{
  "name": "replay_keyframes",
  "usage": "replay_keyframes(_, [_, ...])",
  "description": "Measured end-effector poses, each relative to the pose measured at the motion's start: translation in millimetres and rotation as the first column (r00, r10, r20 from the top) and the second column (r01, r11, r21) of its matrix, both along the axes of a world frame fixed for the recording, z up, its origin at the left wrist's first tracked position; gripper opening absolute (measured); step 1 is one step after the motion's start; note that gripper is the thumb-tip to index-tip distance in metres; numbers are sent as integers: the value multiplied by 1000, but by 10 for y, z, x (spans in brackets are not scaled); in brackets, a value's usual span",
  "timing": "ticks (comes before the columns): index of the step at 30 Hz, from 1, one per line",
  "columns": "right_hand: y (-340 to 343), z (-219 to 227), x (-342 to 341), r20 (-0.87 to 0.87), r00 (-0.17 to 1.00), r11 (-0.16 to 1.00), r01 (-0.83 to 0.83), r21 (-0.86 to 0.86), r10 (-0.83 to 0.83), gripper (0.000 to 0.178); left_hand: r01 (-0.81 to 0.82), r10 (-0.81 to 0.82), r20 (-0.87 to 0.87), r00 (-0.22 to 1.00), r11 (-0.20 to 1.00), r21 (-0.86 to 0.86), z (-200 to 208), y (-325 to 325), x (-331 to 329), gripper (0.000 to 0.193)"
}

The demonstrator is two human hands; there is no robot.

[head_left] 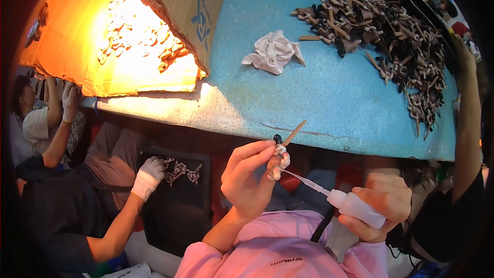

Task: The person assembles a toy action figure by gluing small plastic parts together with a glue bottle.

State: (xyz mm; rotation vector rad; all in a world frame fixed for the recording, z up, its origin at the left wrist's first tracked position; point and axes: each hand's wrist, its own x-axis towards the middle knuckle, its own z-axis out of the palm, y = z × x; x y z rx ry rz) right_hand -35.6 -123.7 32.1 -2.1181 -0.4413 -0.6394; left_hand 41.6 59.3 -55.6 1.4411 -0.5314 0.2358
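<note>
The pink sleeve [257, 255] of the person is lying nearest to the camera, and from it the left hand [246, 177] is rising. Its grip is closing narrowly, with thumb and fingertips, on a small pale toy figure with a thin brown stick [280, 157], which is staying in the air just before the edge of the blue foam worktop [329, 92]. The right hand [383, 201] is wrapping fully around a small white plastic squeeze bottle [355, 207], and its long thin nozzle is touching the lower part of the figure.

The figure is looking light, stiff and a little fragile, so I judge the body is the better place to hold, not the stick. The bottle is seeming soft.

Further out, a crumpled white cloth [272, 51] and a dark heap of similar figures [396, 36] are lying on the worktop. At the left, another person's gloved hand [149, 175] is touching a black tray [180, 201].
</note>
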Motion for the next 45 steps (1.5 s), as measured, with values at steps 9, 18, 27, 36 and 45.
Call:
replay_keyframes(9, [43,-4,40,77,997,996,11,-90,-4,34,-23,24,18,1000,999,-38,-6,-22,3,26])
replay_keyframes(18, [56,27,26,56,998,993,15,-115,-9,36,-33,32,-18,999,999,-41,23,-16,-9,25])
replay_keyframes(27, [49,19,2,98,995,993,42,-107,-31,34,10,-13,-35,999,997,-81,31,-26,-18,26])
replay_keyframes(36, [27,32,6,81,996,999,46,-27,-43,37,6,-6,-22,1000,1000,-10,21,14,-28,33])
replay_keyframes(45, [79,24,25,71,986,985,158,-68,-153,34,1,-1,-38,999,1000,9,24,11,-37,36])
